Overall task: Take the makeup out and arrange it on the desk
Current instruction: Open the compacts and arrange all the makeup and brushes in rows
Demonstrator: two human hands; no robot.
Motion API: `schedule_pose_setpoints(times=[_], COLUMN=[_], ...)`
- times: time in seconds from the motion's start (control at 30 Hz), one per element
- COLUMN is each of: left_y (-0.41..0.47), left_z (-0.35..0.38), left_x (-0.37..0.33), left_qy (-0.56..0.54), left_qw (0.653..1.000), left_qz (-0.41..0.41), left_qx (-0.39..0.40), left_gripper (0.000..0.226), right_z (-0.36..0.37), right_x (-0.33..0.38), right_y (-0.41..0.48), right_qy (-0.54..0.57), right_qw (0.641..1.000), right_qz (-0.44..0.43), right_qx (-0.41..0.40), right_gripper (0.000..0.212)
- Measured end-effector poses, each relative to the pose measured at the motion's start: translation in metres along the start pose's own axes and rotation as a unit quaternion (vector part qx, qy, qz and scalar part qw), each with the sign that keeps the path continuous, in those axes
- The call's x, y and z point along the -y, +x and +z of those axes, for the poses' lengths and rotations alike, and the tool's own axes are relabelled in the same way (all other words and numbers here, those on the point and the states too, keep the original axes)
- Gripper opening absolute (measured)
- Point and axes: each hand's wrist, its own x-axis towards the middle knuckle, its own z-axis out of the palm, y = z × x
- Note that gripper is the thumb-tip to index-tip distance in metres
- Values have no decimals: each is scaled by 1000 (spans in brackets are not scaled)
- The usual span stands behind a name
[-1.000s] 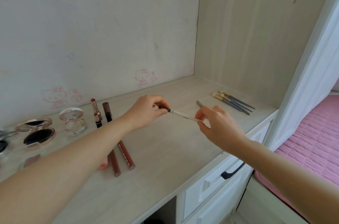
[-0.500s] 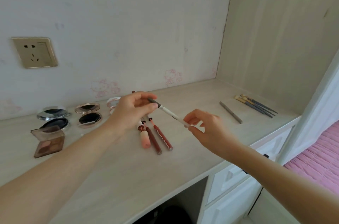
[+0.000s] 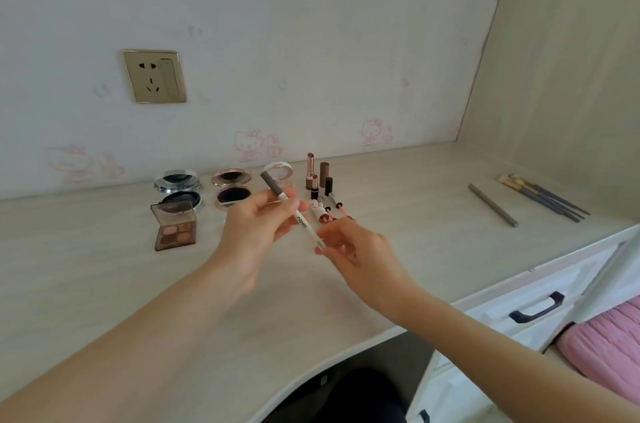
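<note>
A thin white makeup pencil (image 3: pixel 300 221) with a grey cap is held in the air above the desk (image 3: pixel 104 284). My left hand (image 3: pixel 258 232) pinches its upper part between thumb and fingers. My right hand (image 3: pixel 349 251) pinches its lower tip. Behind the hands stand several lipsticks (image 3: pixel 313 176), with lip pencils lying partly hidden below them. Left of those lie a brown eyeshadow palette (image 3: pixel 175 226), a silver compact (image 3: pixel 178 185), a gold compact (image 3: pixel 231 187) and a small round pot (image 3: pixel 277 170).
A grey pencil (image 3: pixel 492 205) and several brushes (image 3: pixel 543 197) lie at the desk's right end, near the side wall. A wall socket (image 3: pixel 154 76) sits above the desk. White drawers with a dark handle (image 3: pixel 536 308) and a pink bed (image 3: pixel 602 346) are at lower right.
My view has swung left, so the socket and compacts came into frame. Both hands carried the pencil left, over the lipsticks, and tilted it steeper.
</note>
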Motion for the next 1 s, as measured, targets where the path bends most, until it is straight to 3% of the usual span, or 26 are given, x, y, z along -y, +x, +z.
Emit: schedule_pose_setpoints(times=[0.17,0.53,0.7,0.87,1.0], left_y=[-8,-4,-1,2,4], left_z=[-7,-15,-27,-43,-52], left_x=[6,5,8,13,22], left_qy=[16,56,173,365,506], left_qw=[1000,997,982,917,818], left_qz=[14,37,77,158,270], left_qx=[-12,-36,-11,13,43], left_gripper=[25,16,13,19,19], right_z=[16,30,23,21,30], right_x=[5,4,4,0,-10], right_y=[5,11,19,28,28], right_qy=[42,40,64,33,-54], right_qw=[999,999,996,997,994], right_qz=[7,24,42,20,-46], right_qx=[-17,-9,-43,-71,-89], right_gripper=[13,3,9,27,32])
